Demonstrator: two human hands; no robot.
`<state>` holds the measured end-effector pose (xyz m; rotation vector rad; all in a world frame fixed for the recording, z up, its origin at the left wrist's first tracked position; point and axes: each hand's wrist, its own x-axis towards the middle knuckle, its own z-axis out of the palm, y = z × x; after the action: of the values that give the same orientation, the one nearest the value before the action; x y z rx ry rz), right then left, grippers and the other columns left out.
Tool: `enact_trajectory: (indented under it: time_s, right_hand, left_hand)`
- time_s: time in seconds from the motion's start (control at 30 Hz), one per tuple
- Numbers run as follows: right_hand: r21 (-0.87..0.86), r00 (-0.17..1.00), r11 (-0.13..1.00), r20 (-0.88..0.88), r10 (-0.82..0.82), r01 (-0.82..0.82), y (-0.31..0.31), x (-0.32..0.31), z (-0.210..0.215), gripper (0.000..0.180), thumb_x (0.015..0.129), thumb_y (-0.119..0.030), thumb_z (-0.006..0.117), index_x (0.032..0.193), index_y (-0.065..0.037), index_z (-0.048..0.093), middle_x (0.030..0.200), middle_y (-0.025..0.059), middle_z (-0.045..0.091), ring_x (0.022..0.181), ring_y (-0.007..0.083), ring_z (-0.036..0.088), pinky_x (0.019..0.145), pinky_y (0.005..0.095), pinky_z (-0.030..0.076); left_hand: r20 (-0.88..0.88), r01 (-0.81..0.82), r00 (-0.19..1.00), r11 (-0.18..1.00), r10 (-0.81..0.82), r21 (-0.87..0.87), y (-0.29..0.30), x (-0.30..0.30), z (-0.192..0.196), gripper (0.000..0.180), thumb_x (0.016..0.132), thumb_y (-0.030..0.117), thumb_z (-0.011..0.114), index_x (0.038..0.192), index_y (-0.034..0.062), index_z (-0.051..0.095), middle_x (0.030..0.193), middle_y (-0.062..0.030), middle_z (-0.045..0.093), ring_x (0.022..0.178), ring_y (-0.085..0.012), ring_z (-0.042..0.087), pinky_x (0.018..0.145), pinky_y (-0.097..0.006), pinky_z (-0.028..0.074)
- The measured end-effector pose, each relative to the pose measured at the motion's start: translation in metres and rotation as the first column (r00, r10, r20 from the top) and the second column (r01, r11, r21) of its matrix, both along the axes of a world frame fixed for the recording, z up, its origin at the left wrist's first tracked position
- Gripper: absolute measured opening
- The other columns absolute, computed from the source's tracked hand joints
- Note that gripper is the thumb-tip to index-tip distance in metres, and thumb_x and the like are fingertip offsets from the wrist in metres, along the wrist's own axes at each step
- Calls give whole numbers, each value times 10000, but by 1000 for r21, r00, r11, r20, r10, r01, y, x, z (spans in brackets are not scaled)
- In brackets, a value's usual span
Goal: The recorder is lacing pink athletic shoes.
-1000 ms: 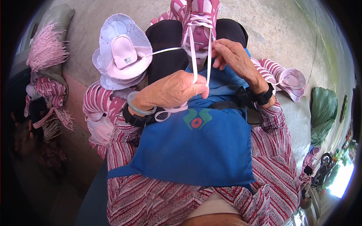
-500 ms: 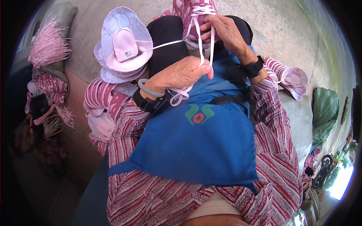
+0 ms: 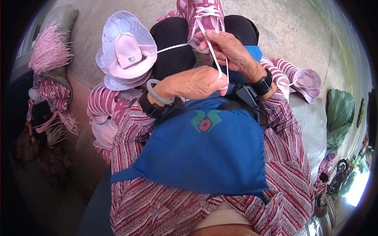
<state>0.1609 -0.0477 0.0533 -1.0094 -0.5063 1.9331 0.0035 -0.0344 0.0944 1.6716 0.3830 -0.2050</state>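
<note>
A pink and white shoe upper (image 3: pixel 203 15) rests between my knees at the top, with a white shoelace (image 3: pixel 214 59) threaded through its eyelets. Two strands of the lace run from the upper down to my left hand (image 3: pixel 193 83), which pinches them over my lap. My right hand (image 3: pixel 230 49) is by the collar of the upper, fingers bent round the lace; its fingertips are partly hidden. A thin white cord (image 3: pixel 172 48) stretches from the upper to a stack of pale pink and lilac shoe uppers (image 3: pixel 147 64) on the left.
More striped pink uppers (image 3: pixel 103 100) lie nested by my left arm, and another nested row (image 3: pixel 307 80) sits at my right. Bundles of pink laces (image 3: pixel 51 49) hang at the far left. A green sack (image 3: pixel 340 114) and a grey-white sack (image 3: pixel 309 129) stand on the right.
My right hand has come down from the eyelets toward the shoe collar. My left hand has shifted slightly lower and right, with the lace strands drawn longer.
</note>
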Motion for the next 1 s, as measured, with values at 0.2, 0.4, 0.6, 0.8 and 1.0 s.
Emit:
enact_trajectory:
  time_s: [0.2,0.4,0.6,0.8,1.0]
  right_hand:
    - [31,1000,999,-28,-14,15,-9,36,-13,193,915,-164,510,983,3,581,590,-46,461,397,-5,318,334,139,278]
    - [88,973,987,198,116,-135,0,42,4,200,933,-201,490,940,-21,576,534,-76,384,403,-12,315,344,136,257]
    - [126,920,955,327,217,-270,2,55,9,218,895,-226,562,897,-16,619,558,-78,454,441,-32,385,401,109,308]
    - [119,860,906,385,336,-407,4,59,12,230,894,-240,559,899,-20,625,566,-68,472,451,-26,388,404,119,276]
    - [128,824,880,434,365,-457,11,76,22,250,899,-273,548,877,-37,627,533,-73,443,443,-19,369,389,136,240]
  left_hand:
    - [50,-426,903,905,426,-21,16,-4,-37,431,925,406,425,869,-2,555,710,-67,577,651,-131,560,620,-260,464]
    - [349,-663,699,383,624,643,87,22,-81,332,877,355,544,881,26,502,740,-197,613,728,-369,625,637,-422,503]
    - [410,-614,746,302,525,729,98,16,-105,223,898,264,519,897,44,484,763,-199,610,733,-387,615,636,-436,503]
    - [457,-744,659,430,597,511,85,17,-88,167,875,199,567,900,58,482,753,-161,608,730,-360,617,633,-396,501]
    - [414,-640,757,447,506,625,97,14,-92,178,871,211,567,877,53,484,737,-166,596,715,-356,605,644,-401,494]
